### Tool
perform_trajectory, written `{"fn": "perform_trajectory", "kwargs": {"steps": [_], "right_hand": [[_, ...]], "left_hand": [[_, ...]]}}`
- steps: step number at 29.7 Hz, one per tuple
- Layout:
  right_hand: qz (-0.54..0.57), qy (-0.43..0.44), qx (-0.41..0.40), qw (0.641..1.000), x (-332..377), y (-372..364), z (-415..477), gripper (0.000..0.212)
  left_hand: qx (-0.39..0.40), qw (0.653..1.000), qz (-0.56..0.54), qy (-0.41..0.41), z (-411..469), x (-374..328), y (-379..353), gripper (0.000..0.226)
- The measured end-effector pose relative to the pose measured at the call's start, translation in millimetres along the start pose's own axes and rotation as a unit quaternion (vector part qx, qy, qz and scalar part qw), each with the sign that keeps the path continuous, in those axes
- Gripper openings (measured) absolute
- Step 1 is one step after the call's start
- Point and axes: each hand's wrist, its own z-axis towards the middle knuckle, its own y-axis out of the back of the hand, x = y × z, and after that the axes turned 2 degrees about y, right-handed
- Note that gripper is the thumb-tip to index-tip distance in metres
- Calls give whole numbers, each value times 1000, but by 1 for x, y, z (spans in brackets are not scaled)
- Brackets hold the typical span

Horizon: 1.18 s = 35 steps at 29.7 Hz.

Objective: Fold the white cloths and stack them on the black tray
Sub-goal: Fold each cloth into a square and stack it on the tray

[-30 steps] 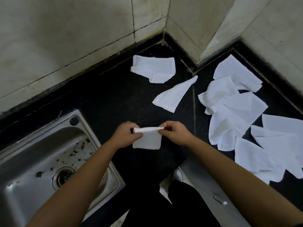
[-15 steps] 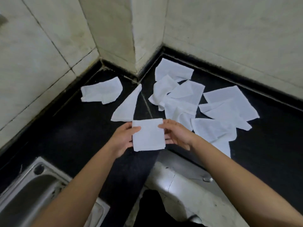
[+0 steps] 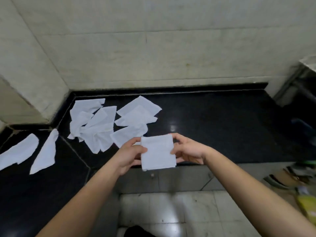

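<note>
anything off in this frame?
Yes: no black tray is visible. Both hands, left and right, hold one folded cloth. The rest lie loose and crumpled in a pile on the counter, with two strays at the left.

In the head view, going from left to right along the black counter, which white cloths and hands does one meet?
Flat white cloth at the left edge → narrow triangular white cloth → heap of unfolded white cloths → left hand → folded square white cloth held between both hands → right hand.
</note>
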Motion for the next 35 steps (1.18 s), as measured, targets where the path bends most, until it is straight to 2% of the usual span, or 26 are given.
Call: {"fn": "perform_trajectory", "kwargs": {"steps": [8, 19, 25, 35], "right_hand": [[81, 53, -174, 980, -66, 148, -182, 50], [179, 108, -319, 924, -127, 295, -311, 45], [174, 105, -364, 909, -115, 414, -343, 42], [132, 143, -420, 887, -37, 580, -404, 48]], "left_hand": [[146, 986, 83, -21, 6, 13, -225, 33], [268, 954, 131, -19, 55, 26, -446, 32], [286, 947, 137, -49, 119, 13, -570, 33], [310, 933, 140, -119, 173, -79, -749, 30]]}}
